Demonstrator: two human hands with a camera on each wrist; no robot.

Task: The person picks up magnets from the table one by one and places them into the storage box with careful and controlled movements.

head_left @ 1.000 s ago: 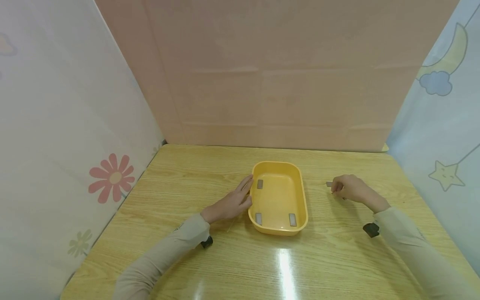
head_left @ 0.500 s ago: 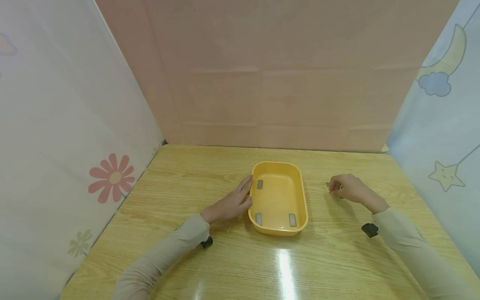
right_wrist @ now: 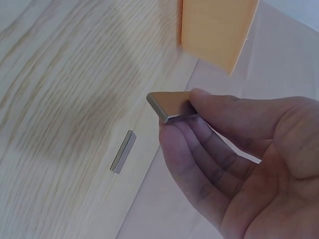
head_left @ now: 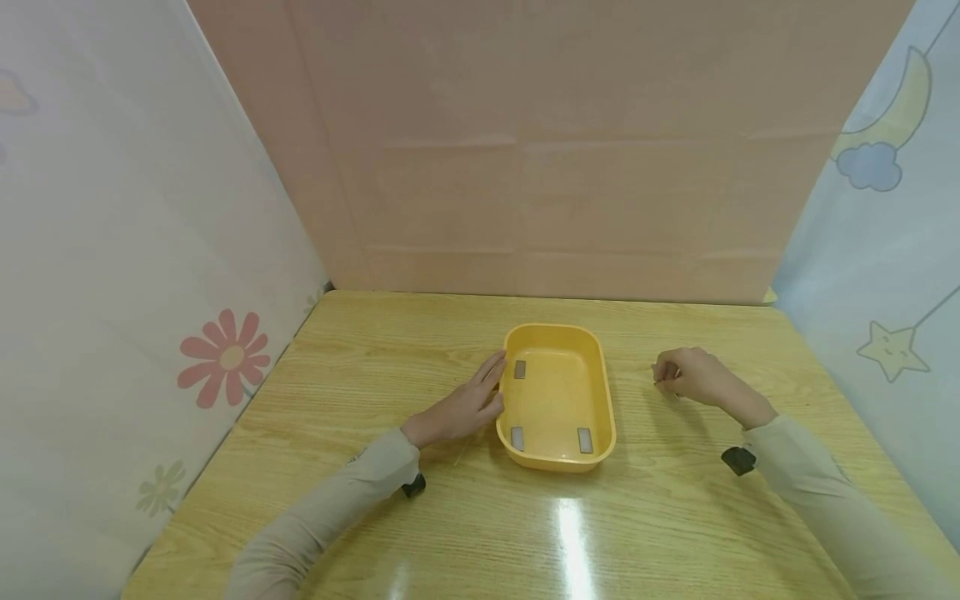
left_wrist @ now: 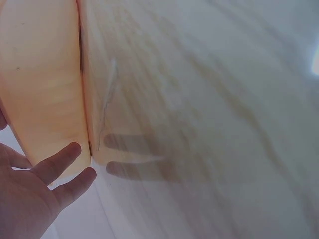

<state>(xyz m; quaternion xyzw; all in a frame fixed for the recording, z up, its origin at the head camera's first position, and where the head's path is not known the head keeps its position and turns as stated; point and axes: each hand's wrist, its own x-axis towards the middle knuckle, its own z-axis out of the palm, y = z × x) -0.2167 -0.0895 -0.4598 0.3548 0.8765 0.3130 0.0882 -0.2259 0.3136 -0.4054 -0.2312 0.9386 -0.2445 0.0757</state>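
My right hand (head_left: 693, 377) pinches a small flat metal block (right_wrist: 172, 105) between thumb and fingers, held above the table right of the yellow plastic tray (head_left: 555, 461). A second metal block (right_wrist: 122, 152) lies on the table beneath that hand in the right wrist view. With fingers extended, my left hand (head_left: 462, 410) rests against the tray's left side. Inside the tray lie three similar grey blocks: one block (head_left: 520, 369) at the back left, one block (head_left: 517, 438) at the front left and another block (head_left: 585, 440) at the front right.
The wood-grain table (head_left: 637, 533) reaches back to a plain pinkish-brown backdrop (head_left: 525, 167). Patterned cloth walls stand on both sides, with a printed flower (head_left: 231, 358) on the left and a star (head_left: 892, 352) on the right.
My right hand has shifted slightly left, and less grey now shows beyond its fingertips in the head view. The left hand and the tray stay in place.
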